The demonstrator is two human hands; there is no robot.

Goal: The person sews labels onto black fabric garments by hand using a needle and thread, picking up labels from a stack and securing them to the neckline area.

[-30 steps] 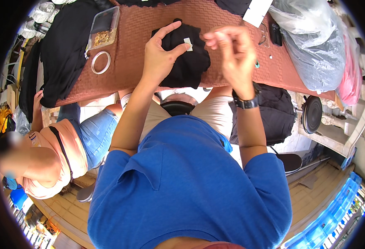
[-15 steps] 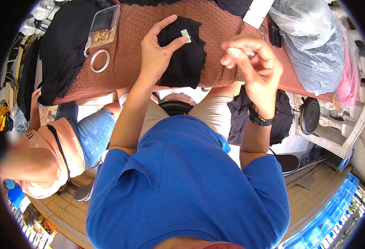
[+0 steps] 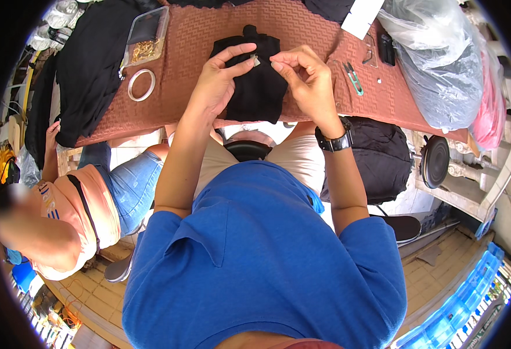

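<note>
Black cloth (image 3: 256, 96) on the surface (image 3: 187, 41); left fingers (image 3: 236, 53) pinch it by a pale tag (image 3: 256, 60); right fingers (image 3: 291, 57) pressed together

Black cloth (image 3: 258, 96) with small pale tag (image 3: 256, 61), on brown tablecloth (image 3: 191, 41)

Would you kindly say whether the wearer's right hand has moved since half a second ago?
Yes: the right hand has moved left, uncovering the green thread snips.

Tag (image 3: 256, 61) apparently on cloth (image 3: 261, 90)
</note>
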